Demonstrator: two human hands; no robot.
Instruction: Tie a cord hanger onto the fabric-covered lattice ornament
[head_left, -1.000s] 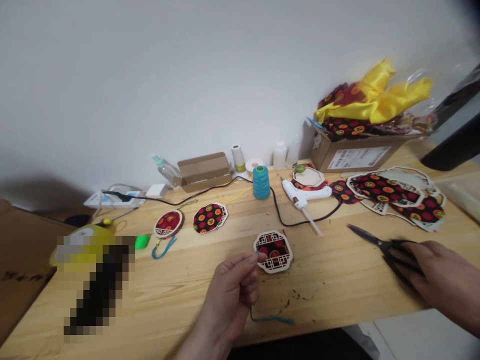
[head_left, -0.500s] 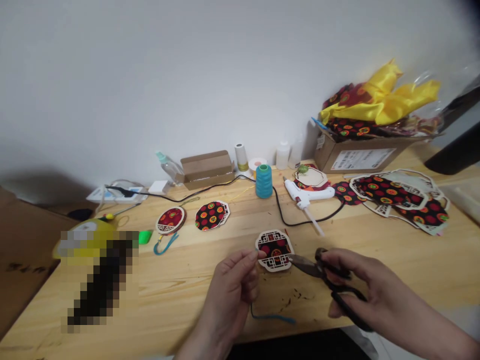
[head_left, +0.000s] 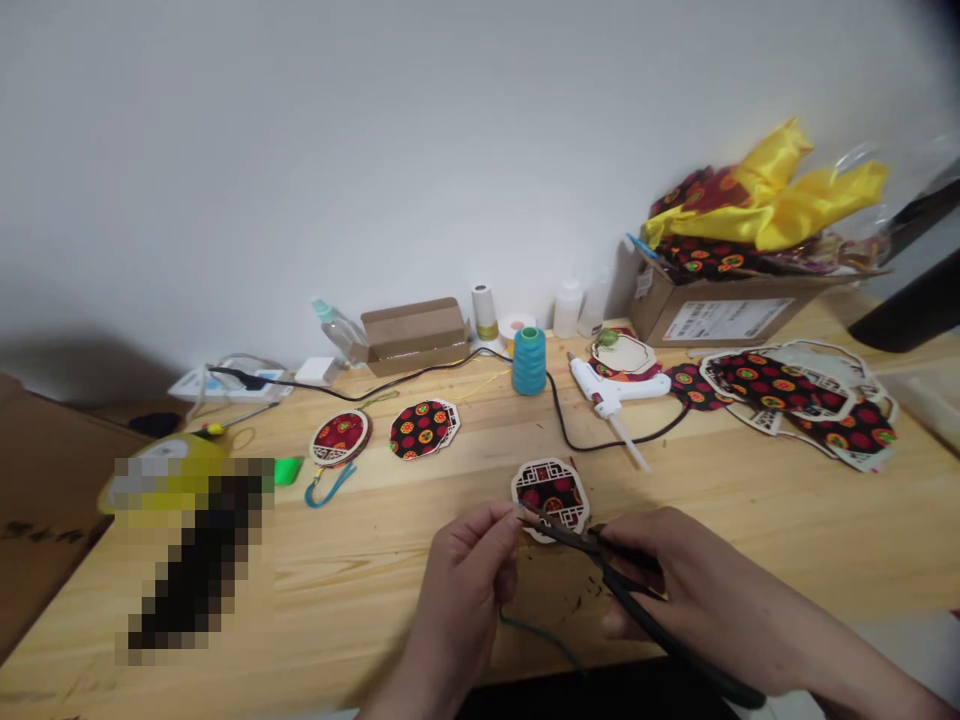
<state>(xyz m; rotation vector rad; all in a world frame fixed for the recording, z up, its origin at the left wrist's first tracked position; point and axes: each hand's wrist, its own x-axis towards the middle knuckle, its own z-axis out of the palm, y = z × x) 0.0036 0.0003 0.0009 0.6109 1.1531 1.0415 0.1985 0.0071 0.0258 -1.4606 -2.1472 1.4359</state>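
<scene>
Table [head_left: 750,520]: pale wood that fills the lower half of the frame, with bits of trimmings in front of the hands.
Box [head_left: 720,310]: cardboard, upper right against the wall, heaped with yellow cloth [head_left: 780,200] and printed fabric.
Fabric pieces [head_left: 795,395]: a loose pile of red-and-black cut-outs, right of centre.
Right hand [head_left: 675,580]: lower right of centre, closed around the scissors' handles.
Left hand [head_left: 465,590]: lower centre, thumb and forefinger pinched on the upper end of the cord.
Scissors [head_left: 570,535]: black, pointing left, tips right at the left fingertips. The blades look narrow, but whether they are fully shut cannot be told.
Glue gun [head_left: 611,388]: white, lying above centre with its black cable trailing left.
Disc [head_left: 551,495]: a wooden lattice frame backed with printed cloth, flat on the table just behind the scissors.
Spool [head_left: 529,360]: teal thread, upright, above the disc.
Cord [head_left: 540,635]: teal, hanging from the left hand's pinch toward the bottom edge.
Progress: as it looks, the disc already has its cloth in place, while the cord appears whole and not joined to it.
</scene>
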